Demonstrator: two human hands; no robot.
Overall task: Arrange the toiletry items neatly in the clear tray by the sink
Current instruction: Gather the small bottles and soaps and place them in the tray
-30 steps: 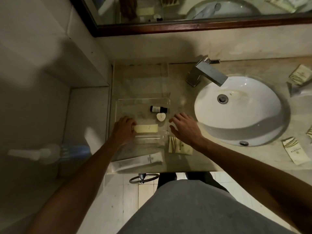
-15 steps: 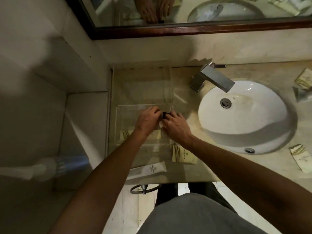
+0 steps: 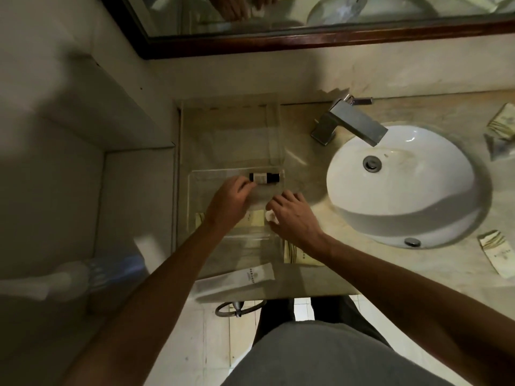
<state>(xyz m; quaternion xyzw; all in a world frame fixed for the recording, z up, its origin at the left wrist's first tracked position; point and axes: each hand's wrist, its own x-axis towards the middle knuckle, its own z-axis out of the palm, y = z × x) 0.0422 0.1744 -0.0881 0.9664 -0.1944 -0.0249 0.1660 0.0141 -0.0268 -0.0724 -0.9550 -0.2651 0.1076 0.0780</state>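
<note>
The clear tray (image 3: pixel 194 196) sits on the counter left of the sink. A small dark bottle (image 3: pixel 264 177) with a white label lies on its side along the tray's far wall. My left hand (image 3: pixel 227 203) pinches the bottle's left end with its fingertips. Over the tray's right side, my right hand (image 3: pixel 294 215) holds a small white soap (image 3: pixel 271 216) in its fingers. A cream packet (image 3: pixel 255 218) lies flat in the tray's near part, partly hidden by both hands.
A white tube (image 3: pixel 237 280) lies at the counter's front edge, and a striped packet (image 3: pixel 296 256) lies under my right wrist. The white sink (image 3: pixel 401 190) and steel faucet (image 3: pixel 349 121) are to the right. More packets (image 3: pixel 496 253) lie beyond the sink.
Both hands were together at the tray's middle. The left hand has since carried the bottle to the far wall, and the right hand has drawn the white soap toward the tray's near right side.
</note>
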